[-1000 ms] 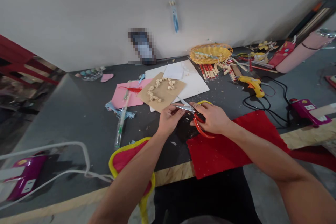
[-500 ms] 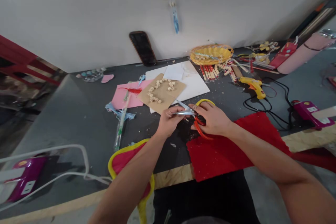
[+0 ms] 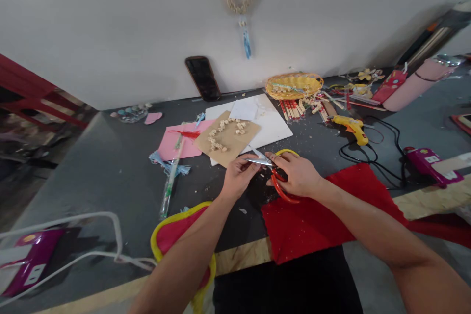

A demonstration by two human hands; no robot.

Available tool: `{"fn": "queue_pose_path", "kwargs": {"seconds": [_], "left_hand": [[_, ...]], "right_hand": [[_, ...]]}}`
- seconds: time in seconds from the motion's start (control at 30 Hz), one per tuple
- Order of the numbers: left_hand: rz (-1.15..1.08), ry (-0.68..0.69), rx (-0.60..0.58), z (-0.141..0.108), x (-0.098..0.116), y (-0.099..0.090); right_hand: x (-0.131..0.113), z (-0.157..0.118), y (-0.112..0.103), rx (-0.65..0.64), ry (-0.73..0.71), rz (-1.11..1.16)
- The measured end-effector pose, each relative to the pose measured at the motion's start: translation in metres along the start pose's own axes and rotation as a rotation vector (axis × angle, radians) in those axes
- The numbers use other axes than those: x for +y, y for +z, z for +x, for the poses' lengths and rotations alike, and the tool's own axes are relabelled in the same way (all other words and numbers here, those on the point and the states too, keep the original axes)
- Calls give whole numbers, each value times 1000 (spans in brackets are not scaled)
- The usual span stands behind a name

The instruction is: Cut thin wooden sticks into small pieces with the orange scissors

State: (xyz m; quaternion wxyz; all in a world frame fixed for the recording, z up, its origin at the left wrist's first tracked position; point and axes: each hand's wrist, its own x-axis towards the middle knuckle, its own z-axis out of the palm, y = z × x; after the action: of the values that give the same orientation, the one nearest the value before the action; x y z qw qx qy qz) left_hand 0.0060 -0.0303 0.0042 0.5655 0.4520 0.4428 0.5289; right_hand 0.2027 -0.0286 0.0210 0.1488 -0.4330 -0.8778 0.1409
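My right hand [image 3: 296,174] is wrapped round the handles of a pair of scissors [image 3: 280,187], one handle orange-red and one yellow. The blades point left and stand apart, close to my left hand [image 3: 239,174]. The fingers of my left hand are pinched together beside the blade tips; what they hold is too small to make out. Just beyond the hands lies brown paper [image 3: 230,149] with cream bead-like clusters [image 3: 217,146] in a curved line. White sheets [image 3: 274,125] lie under it. A red cloth [image 3: 305,228] is spread below my right forearm.
A phone [image 3: 203,78] leans on the wall under a hanging heart wreath [image 3: 239,10]. A yellow basket [image 3: 294,87], red-tipped sticks [image 3: 290,109], a yellow glue gun [image 3: 351,129] and a pink bottle [image 3: 419,83] stand rightward. Pink paper [image 3: 165,144] and a blue tassel [image 3: 180,170] lie left.
The view has tilted upward, showing the whole heart wreath. The scissor blades look less widely parted, and both hands remain in nearly the same place over the table.
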Motion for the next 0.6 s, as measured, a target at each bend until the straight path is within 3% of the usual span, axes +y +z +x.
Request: {"fn": "queue_pose_path", "kwargs": {"seconds": [0.23, 0.6], "left_hand": [[111, 48, 29, -1, 3, -1], [104, 33, -47, -2, 1, -4]], "right_hand": [[1, 1, -2, 19, -5, -11], [4, 1, 0, 20, -50, 13]]}}
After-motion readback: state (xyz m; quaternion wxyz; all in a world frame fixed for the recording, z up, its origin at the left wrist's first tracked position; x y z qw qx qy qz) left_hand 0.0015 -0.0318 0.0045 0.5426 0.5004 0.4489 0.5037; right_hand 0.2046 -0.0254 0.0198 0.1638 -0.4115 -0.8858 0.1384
